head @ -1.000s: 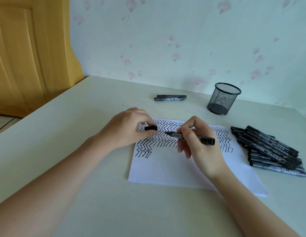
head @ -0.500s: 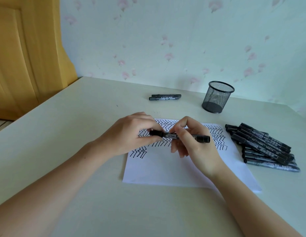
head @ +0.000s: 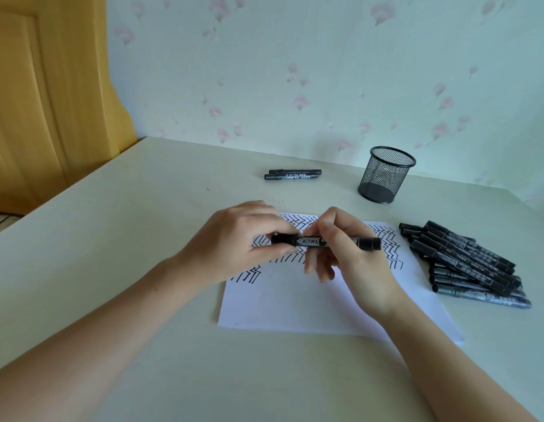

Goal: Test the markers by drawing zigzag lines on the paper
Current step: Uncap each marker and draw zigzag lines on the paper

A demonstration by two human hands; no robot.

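A pile of markers [head: 465, 263] lies right of the paper [head: 295, 303]; a mesh cup [head: 386, 175] and two markers [head: 292, 174] sit beyond.

Your marker [head: 313, 241] looks like glossy black plastic. Matt white paper [head: 295, 303]; smooth pale table [head: 142, 208]. Black wire-mesh metal cup [head: 386, 175].

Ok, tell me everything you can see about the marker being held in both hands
The marker is black with a silvery label printed in dark letters. It is held roughly level above the paper, cap end pointing left. The left hand pinches the cap; the right hand grips the barrel. The cap looks seated.
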